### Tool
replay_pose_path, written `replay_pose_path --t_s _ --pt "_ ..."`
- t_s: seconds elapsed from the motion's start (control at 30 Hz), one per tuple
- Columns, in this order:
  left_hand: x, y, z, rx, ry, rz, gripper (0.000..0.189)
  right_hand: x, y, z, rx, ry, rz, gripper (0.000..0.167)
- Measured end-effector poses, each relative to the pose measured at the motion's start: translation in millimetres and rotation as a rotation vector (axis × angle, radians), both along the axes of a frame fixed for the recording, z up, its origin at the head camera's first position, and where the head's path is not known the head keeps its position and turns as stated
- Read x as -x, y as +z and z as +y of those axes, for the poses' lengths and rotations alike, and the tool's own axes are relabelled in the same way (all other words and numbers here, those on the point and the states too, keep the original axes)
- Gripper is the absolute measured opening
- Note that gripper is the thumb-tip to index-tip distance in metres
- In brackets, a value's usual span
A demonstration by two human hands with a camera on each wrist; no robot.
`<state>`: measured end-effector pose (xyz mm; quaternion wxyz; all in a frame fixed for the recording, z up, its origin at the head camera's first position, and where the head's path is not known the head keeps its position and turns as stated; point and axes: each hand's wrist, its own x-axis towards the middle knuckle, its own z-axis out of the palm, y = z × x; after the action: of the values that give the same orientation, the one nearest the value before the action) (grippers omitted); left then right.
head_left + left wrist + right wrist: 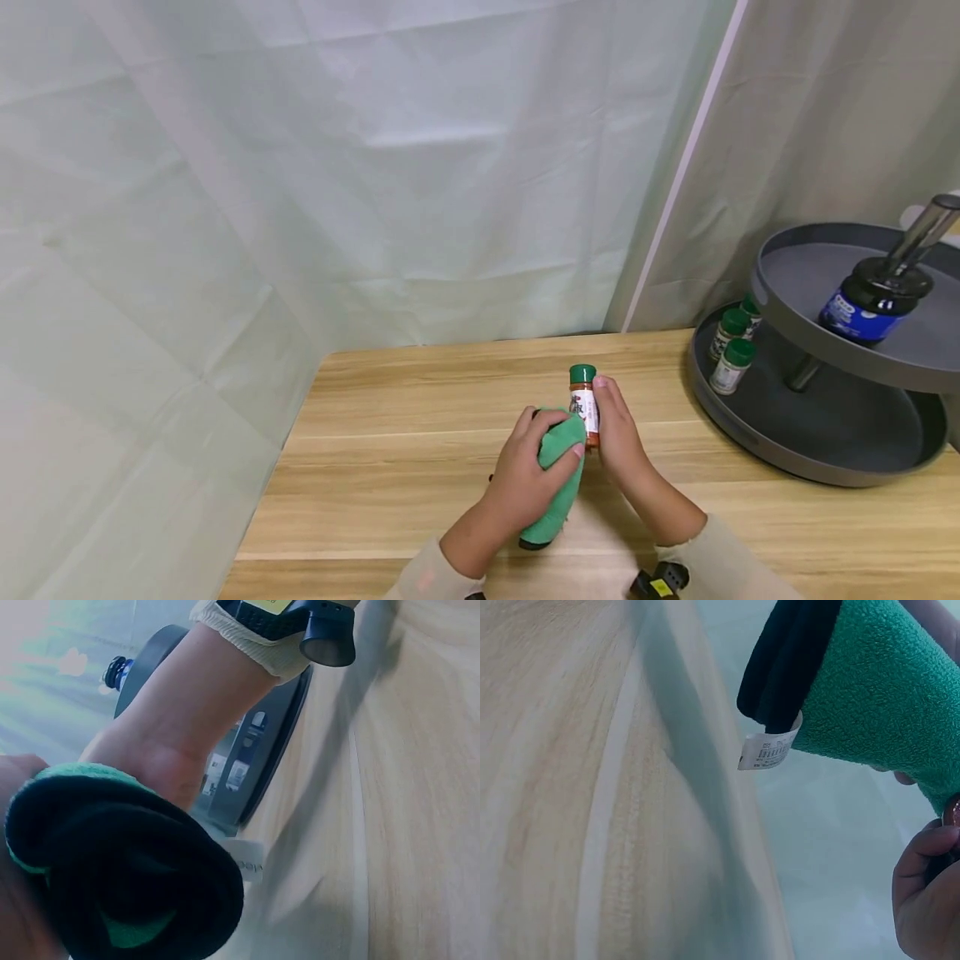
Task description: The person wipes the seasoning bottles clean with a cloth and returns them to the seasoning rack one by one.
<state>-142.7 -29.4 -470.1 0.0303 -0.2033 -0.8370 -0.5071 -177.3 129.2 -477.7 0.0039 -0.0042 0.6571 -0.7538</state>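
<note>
My left hand [519, 483] grips a folded green cloth [558, 467] with a dark edge and presses it against a spice jar. This spice jar [582, 404] has a dark green cap, a white label and reddish contents. My right hand [619, 429] holds the jar from its right side, above the wooden table. In the right wrist view, a white tag [769, 750] sticks out from the cloth's dark edge, and the fingers [922, 862] of the right hand curl at the jar's base. The rolled dark end of the cloth [187, 862] fills the lower left wrist view.
On the right stands a two-tier grey round rack [825, 450]. Its lower tray bears several small green-capped jars [731, 367]; a dark bottle with a blue label [862, 312] stands on the upper tray. Pale curtains [450, 183] hang behind the wooden table [360, 483].
</note>
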Motion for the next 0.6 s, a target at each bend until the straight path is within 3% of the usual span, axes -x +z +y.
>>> replay_pose_path --t_s 0.27,0.47,0.6 --pt "3.9 1.0 -1.0 -0.154 0.072 -0.103 0.032 -3.9 4.1 -4 0.005 0.091 -0.035 0.039" --pt "14.1 -0.3 -8.2 -0.286 0.108 -0.176 0.030 -9.5 8.1 -9 0.043 0.225 -0.070 0.038" --pt "20.4 0.0 -13.5 -0.384 0.122 -0.212 0.029 -11.7 9.1 -10 0.021 0.321 -0.037 0.038"
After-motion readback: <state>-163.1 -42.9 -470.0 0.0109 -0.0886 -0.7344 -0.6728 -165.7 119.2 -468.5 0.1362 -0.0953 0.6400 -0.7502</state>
